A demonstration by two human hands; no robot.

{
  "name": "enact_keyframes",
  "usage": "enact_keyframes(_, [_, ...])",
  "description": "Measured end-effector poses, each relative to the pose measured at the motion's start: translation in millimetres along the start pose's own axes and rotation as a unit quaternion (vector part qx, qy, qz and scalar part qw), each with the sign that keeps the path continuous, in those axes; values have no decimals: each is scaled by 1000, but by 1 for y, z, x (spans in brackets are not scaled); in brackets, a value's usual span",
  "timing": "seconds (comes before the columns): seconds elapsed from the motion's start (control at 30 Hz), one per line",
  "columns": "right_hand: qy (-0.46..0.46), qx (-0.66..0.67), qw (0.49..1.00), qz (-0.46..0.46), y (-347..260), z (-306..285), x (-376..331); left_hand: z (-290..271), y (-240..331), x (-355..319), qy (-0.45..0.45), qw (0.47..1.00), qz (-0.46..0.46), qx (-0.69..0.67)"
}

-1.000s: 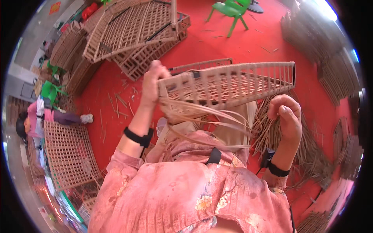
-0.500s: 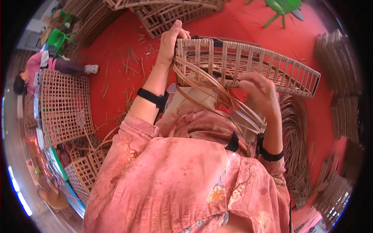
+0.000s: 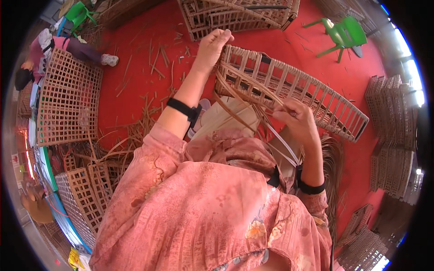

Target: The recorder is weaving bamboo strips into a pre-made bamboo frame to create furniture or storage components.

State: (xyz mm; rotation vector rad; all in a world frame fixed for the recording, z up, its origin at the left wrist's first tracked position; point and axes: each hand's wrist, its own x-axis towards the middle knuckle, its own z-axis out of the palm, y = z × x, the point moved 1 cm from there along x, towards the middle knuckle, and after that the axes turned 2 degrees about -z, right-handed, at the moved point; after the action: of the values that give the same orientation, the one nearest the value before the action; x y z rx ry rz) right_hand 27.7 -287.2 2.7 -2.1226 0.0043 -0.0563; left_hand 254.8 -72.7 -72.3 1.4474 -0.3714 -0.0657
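A long woven rattan basket frame (image 3: 294, 73) slants across in front of me, its left end higher than its right. My left hand (image 3: 212, 49) is closed on its upper left corner. A thin rattan strip (image 3: 257, 86) runs from that corner along the open slats to my right hand (image 3: 296, 119). The fingers of my right hand are pinched around the strip, close to the frame's lower edge. More loose strips (image 3: 235, 113) hang from the left end over my lap.
Another woven frame (image 3: 235, 18) lies ahead on the red floor, beside scattered scraps (image 3: 158, 61). A green chair (image 3: 346, 34) stands far right, with stacked woven panels (image 3: 391, 108) below it. At left, a seated person (image 3: 86, 49) is behind a lattice panel (image 3: 72, 99). Strip bundles (image 3: 332, 162) lie at right.
My right hand has closed on the strip and drawn it taut along the frame. The frame's right end tilts lower, and the whole view has shifted.
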Motion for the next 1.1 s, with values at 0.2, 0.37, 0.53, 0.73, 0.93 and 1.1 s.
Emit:
enact_keyframes(0.2, [-69, 162, 971, 160, -68, -57, -3, 15, 95, -35, -169, 972, 149, 63])
enact_keyframes(0.37, [-47, 138, 982, 117, -102, -95, -7, 32, 148, -48, -390, 919, 37, 49])
enact_keyframes(0.53, [0, 162, 986, 26, -83, -145, -34, -65, 169, 9, -311, 919, 50, -236])
enact_keyframes(0.73, [76, 117, 987, 77, -53, -181, -73, -165, 156, 8, -170, 915, 50, -362])
enact_keyframes(0.93, [7, 11, 991, 136, -58, -159, -61, -216, 92, 20, -105, 904, 20, -413])
enact_keyframes(1.1, [-52, -14, 980, 189, -68, -116, -28, -267, 47, 36, 56, 902, -7, -428])
